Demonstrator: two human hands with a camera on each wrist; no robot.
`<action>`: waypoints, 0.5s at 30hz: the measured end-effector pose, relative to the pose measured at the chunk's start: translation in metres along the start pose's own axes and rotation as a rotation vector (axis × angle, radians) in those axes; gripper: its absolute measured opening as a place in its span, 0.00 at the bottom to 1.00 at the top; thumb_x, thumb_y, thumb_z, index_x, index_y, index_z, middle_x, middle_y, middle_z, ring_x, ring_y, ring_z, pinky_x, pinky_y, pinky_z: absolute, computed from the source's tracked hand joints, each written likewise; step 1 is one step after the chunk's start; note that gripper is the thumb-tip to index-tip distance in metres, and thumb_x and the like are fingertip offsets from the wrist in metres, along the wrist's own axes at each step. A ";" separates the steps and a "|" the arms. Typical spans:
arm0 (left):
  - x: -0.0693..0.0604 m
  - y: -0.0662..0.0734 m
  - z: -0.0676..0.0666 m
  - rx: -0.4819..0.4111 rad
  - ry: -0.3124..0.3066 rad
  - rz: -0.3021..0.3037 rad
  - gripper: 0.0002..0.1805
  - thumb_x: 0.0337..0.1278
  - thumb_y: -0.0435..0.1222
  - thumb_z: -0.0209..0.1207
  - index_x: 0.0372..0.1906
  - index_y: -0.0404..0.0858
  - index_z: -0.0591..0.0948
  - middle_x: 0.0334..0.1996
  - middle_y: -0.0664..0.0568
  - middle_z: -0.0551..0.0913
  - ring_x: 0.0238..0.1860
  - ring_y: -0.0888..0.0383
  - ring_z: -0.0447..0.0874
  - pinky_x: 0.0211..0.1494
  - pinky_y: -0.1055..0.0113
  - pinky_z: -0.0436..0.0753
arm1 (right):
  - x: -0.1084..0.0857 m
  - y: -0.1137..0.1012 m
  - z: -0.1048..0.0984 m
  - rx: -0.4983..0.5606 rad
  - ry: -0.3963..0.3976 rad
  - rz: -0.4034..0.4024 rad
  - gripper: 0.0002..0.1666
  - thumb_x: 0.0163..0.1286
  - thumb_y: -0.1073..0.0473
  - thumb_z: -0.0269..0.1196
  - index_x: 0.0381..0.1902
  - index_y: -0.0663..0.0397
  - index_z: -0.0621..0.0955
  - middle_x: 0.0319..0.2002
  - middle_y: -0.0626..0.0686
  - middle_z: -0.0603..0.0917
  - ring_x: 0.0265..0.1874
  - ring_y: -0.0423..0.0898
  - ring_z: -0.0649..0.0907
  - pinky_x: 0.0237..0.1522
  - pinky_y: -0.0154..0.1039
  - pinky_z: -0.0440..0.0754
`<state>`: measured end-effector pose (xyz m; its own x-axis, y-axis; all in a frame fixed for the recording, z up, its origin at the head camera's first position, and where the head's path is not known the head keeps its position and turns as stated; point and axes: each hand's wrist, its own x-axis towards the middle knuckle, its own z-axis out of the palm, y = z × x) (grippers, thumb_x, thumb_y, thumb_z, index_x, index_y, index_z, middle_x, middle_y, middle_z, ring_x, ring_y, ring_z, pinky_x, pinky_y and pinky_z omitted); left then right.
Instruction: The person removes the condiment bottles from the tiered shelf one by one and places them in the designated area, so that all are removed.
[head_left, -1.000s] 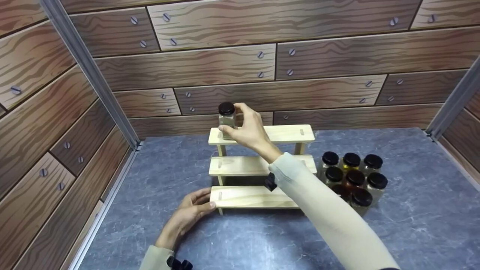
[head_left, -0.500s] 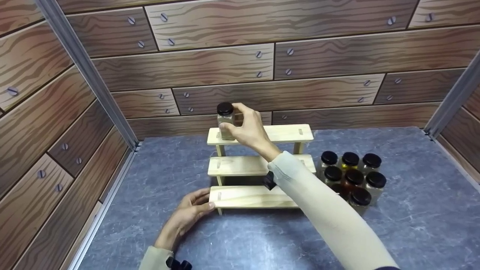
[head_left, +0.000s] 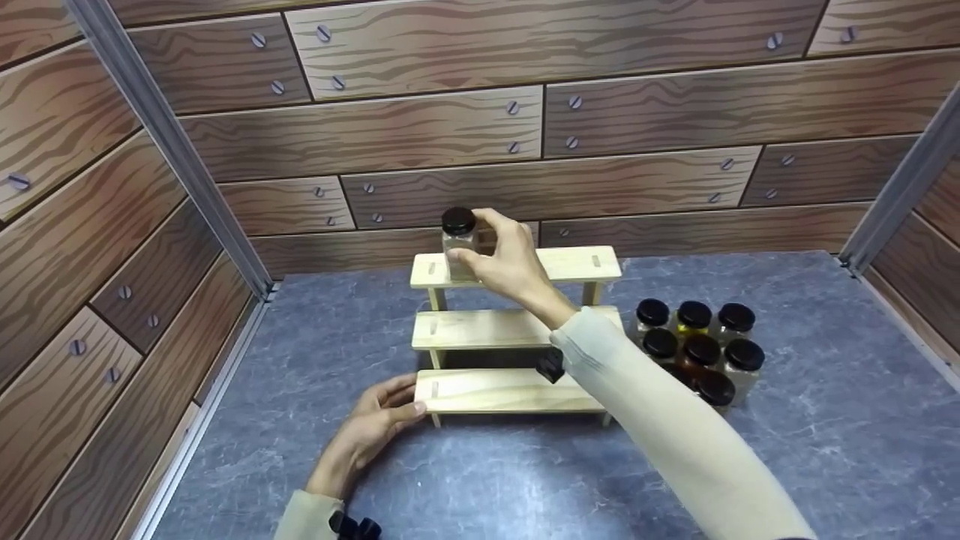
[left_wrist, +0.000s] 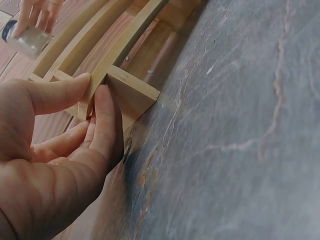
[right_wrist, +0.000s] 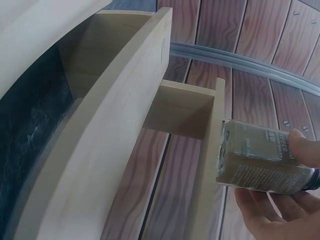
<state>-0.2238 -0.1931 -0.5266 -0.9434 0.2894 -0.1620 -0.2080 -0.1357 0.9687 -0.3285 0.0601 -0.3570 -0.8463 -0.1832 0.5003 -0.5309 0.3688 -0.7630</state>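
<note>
A three-tier wooden shelf rack stands on the table. My left hand pinches the left end of its lowest board between thumb and fingers; the left wrist view shows the thumb on top. At the left part of the top board, my right hand holds an upright spice jar with a black lid. The right wrist view shows the jar's printed label and its base at the top board. Whether the base bears fully on the board I cannot tell.
To the right of the rack, several black-lidded spice jars stand close together, partly hidden by my right sleeve. The dark marbled tabletop reaches to wood-patterned walls behind and at the sides.
My right hand and the jar have shifted slightly to the right along the top board. My left hand keeps its hold on the lowest board. The head view has turned a little.
</note>
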 end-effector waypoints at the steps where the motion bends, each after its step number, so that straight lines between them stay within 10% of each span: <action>1: 0.000 0.000 0.000 0.000 -0.001 0.001 0.41 0.66 0.22 0.63 0.78 0.17 0.58 0.75 0.21 0.64 0.56 0.54 0.86 0.64 0.67 0.88 | -0.002 0.000 -0.003 0.003 0.000 -0.003 0.31 0.63 0.60 0.79 0.63 0.57 0.84 0.52 0.55 0.91 0.47 0.50 0.90 0.53 0.44 0.91; 15: 0.000 -0.001 0.001 0.002 -0.005 0.002 0.40 0.67 0.23 0.63 0.78 0.17 0.57 0.75 0.21 0.64 0.57 0.55 0.85 0.66 0.68 0.87 | -0.029 -0.007 -0.042 0.052 0.026 -0.045 0.29 0.60 0.65 0.80 0.60 0.61 0.85 0.48 0.59 0.91 0.48 0.54 0.90 0.55 0.46 0.93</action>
<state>-0.2234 -0.1918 -0.5273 -0.9424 0.2943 -0.1590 -0.2054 -0.1340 0.9695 -0.2982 0.1005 -0.3488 -0.8206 -0.1742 0.5444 -0.5703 0.3129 -0.7595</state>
